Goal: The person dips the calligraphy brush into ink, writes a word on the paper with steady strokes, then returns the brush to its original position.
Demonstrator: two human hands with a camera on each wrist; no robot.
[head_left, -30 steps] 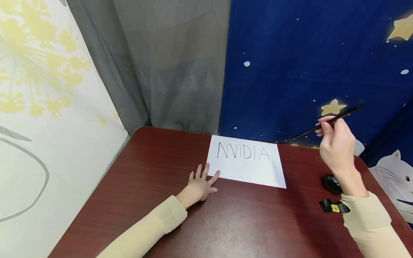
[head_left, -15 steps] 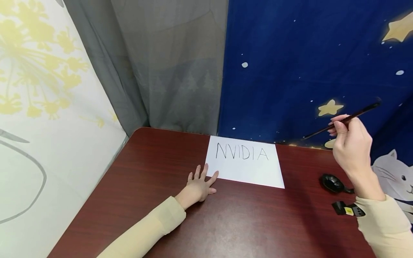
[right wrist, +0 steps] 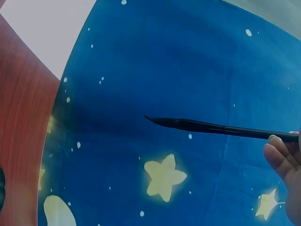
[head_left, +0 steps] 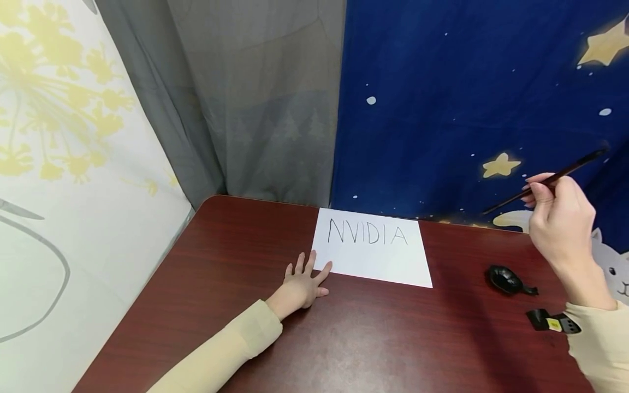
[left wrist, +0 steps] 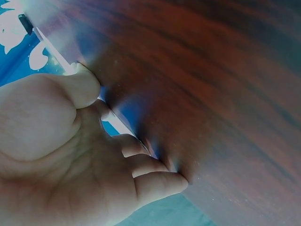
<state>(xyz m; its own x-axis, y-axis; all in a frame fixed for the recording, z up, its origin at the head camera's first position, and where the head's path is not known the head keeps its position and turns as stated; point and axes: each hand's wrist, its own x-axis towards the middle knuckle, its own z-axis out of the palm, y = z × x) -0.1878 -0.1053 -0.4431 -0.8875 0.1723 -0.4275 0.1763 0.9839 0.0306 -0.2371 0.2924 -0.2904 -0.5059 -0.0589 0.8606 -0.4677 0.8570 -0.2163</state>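
Note:
A sheet of white paper (head_left: 375, 263) lies near the table's far edge, with the thin dark letters "NVIDIA" (head_left: 367, 232) across its upper half. My left hand (head_left: 301, 286) rests with fingers spread, its fingertips at the paper's lower left corner; the left wrist view shows its palm (left wrist: 89, 160) low over the wood. Held up at the right, my right hand (head_left: 560, 224) pinches a dark calligraphy brush (head_left: 580, 164) between thumb and fingers. The brush's black pointed tip (right wrist: 160, 121) points left, clear of the paper. A glossy black dish with a short handle (head_left: 506, 280) sits below the right hand.
The table (head_left: 245, 234) is reddish-brown wood with a rounded far left corner. Behind it hang a grey curtain (head_left: 275, 109) and a blue starry cloth (head_left: 408, 136). A black device with a yellow label (head_left: 552, 323) sits at the right sleeve.
My right hand has moved to the right with the brush, away from the paper, and the black dish now shows fully. The left hand stays at the paper's corner.

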